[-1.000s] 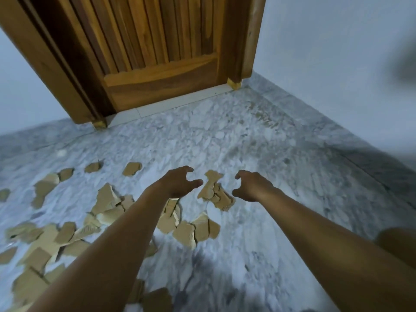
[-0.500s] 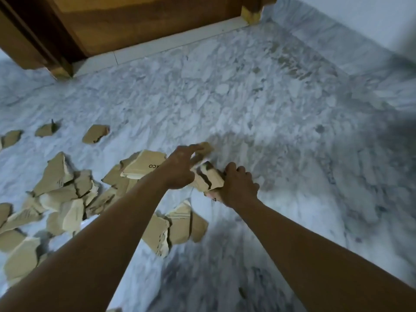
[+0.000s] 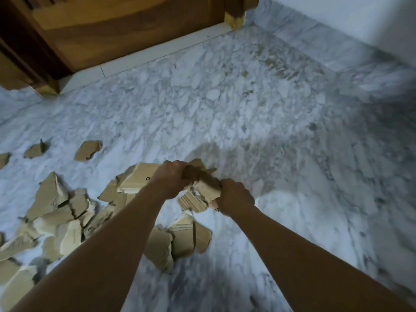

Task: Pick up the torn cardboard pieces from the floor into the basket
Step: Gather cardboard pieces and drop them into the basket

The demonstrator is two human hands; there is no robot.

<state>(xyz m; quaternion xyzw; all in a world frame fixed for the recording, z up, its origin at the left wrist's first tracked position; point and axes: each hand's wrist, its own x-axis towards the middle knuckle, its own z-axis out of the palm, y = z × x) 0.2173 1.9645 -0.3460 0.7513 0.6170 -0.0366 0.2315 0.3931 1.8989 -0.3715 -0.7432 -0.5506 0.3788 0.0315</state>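
Two bare hands over a grey-white marble floor (image 3: 258,113), close together near the middle of the view. Left hand (image 3: 172,177) closed around the far side of a small bundle of torn cardboard pieces (image 3: 206,188), fingers curled over its top. Right hand (image 3: 235,197) closed as well, gripping the near right end of the same bundle — knuckles up, thumb side toward the cardboard. Bundle held between both hands, slightly tilted, with several layered edges showing at its lower left; whether lifted free of the floor or resting on it, cannot tell.

Just behind the left wrist, a larger flat piece (image 3: 139,179) with a small printed "O", lying on other scraps. Below the hands, between the two forearms, a cluster of three or four overlapping pieces (image 3: 180,239) on the floor. To the left, a wide heap of scattered pieces (image 3: 58,212), many overlapping, reaching the left and lower left edge of the view. Farther away, three single scraps apart from the heap: one (image 3: 87,150) nearest the middle, one (image 3: 36,150) to its left, one cut by the left edge.

At the top, a wooden door (image 3: 126,25) in a wooden frame, with a pale threshold strip (image 3: 139,57) under it. At the upper right, a pale wall (image 3: 360,16) above a marble skirting — this part somewhat blurred.
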